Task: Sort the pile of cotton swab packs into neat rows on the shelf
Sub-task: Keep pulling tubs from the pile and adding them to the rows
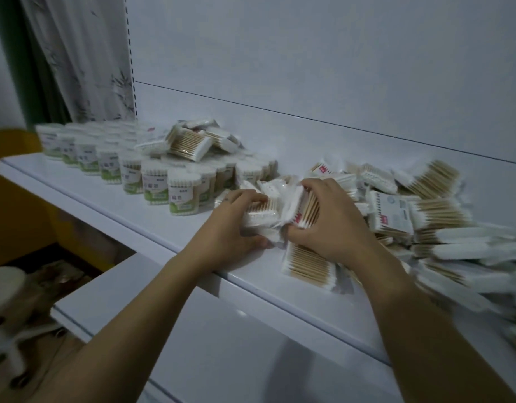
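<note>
- The left hand and right hand meet over the front half of the white shelf. Between them they grip a bundle of packs of cotton swabs.
- The left fingers curl round a pack lying nearly flat, its sticks running roughly front to back.
- The right fingers hook over the top of a pack stood on edge. Its sticks point steeply up and the thumb presses it from below.
- The packs are thin, crinkly clear plastic. Inside are pale wooden sticks with white cotton tips at both ends.
- Just under the right hand a flat pack lies on the shelf, near its front edge.
- The loose pile sprawls to the right, its packs overlapping and pointing every way, some with red-marked labels.
- To the left, upright round tubs with green-and-white labels stand in rows, and a few stray packs lie on top of them.
- The shelf surface is smooth and glossy.
</note>
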`<control>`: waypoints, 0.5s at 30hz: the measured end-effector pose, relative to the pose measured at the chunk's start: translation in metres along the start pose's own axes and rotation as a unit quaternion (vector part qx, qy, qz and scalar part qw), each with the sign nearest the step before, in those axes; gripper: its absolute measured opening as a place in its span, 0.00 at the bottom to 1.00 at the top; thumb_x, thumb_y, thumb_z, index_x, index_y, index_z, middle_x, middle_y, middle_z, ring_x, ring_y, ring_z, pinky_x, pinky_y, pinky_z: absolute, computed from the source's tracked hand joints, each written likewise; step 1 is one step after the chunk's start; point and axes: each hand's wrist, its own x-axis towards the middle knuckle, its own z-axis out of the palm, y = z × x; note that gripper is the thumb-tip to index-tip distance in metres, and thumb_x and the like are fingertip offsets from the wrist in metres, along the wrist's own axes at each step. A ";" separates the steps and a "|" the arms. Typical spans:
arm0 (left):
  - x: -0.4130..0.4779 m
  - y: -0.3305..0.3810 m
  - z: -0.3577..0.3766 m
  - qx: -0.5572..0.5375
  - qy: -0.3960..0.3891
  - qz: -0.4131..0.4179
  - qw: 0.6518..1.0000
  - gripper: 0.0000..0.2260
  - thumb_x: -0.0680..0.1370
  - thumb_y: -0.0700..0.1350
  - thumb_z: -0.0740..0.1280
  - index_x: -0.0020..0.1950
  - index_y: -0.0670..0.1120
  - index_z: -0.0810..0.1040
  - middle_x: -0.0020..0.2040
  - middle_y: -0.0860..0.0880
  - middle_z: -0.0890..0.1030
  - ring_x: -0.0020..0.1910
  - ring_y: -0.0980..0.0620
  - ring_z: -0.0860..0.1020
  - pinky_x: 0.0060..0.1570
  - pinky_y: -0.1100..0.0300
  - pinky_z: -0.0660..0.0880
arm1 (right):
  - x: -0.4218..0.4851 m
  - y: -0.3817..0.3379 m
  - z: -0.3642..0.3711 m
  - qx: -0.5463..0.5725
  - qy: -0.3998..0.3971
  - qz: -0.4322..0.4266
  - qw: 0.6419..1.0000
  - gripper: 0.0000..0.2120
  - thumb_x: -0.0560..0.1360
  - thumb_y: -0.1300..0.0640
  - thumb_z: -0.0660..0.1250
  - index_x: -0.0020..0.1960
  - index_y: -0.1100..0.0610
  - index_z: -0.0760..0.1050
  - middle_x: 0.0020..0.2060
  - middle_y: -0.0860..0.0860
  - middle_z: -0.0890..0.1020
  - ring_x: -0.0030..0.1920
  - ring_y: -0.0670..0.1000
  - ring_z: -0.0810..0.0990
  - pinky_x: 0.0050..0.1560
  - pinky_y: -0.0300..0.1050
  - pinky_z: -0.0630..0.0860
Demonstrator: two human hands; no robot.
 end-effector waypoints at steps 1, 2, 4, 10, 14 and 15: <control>0.000 0.000 -0.001 -0.001 0.001 0.007 1.000 0.34 0.64 0.54 0.79 0.68 0.52 0.72 0.66 0.53 0.71 0.63 0.54 0.72 0.61 0.59 0.71 | 0.000 -0.001 0.000 0.012 0.009 0.001 1.000 0.38 0.64 0.45 0.76 0.70 0.49 0.66 0.61 0.48 0.71 0.61 0.51 0.71 0.60 0.45 0.68; 0.000 0.000 -0.003 -0.004 0.005 0.010 1.000 0.34 0.64 0.57 0.78 0.67 0.52 0.73 0.65 0.54 0.71 0.62 0.55 0.72 0.60 0.61 0.70 | 0.000 -0.002 0.000 0.019 0.016 0.001 1.000 0.37 0.64 0.46 0.76 0.69 0.50 0.66 0.61 0.48 0.71 0.60 0.50 0.71 0.58 0.45 0.68; -0.001 0.001 -0.007 -0.016 0.023 0.016 0.999 0.32 0.64 0.59 0.76 0.66 0.51 0.74 0.65 0.53 0.72 0.61 0.55 0.73 0.58 0.64 0.69 | 0.000 -0.005 0.001 0.024 0.027 0.001 0.999 0.35 0.65 0.47 0.75 0.69 0.51 0.67 0.60 0.48 0.72 0.59 0.50 0.72 0.56 0.45 0.70; 0.017 0.007 -0.040 0.033 0.059 0.049 0.997 0.27 0.69 0.45 0.78 0.65 0.50 0.75 0.66 0.51 0.72 0.60 0.55 0.73 0.53 0.77 0.64 | 0.017 -0.020 -0.008 0.059 0.054 0.005 0.997 0.32 0.64 0.45 0.74 0.66 0.49 0.70 0.54 0.46 0.73 0.53 0.48 0.74 0.51 0.44 0.70; 0.040 -0.003 -0.077 0.055 0.078 0.063 0.993 0.26 0.69 0.46 0.78 0.65 0.49 0.75 0.64 0.51 0.73 0.60 0.55 0.72 0.51 0.72 0.63 | 0.040 -0.033 -0.014 0.070 0.060 0.015 0.996 0.33 0.63 0.40 0.73 0.65 0.48 0.71 0.53 0.46 0.74 0.51 0.47 0.73 0.50 0.43 0.69; 0.045 -0.007 -0.085 0.066 0.079 0.065 0.993 0.26 0.69 0.46 0.77 0.65 0.49 0.75 0.64 0.51 0.73 0.59 0.56 0.72 0.52 0.70 0.63 | 0.047 -0.038 -0.013 0.073 0.057 0.018 0.996 0.33 0.63 0.38 0.72 0.65 0.47 0.71 0.53 0.46 0.74 0.51 0.47 0.74 0.49 0.43 0.69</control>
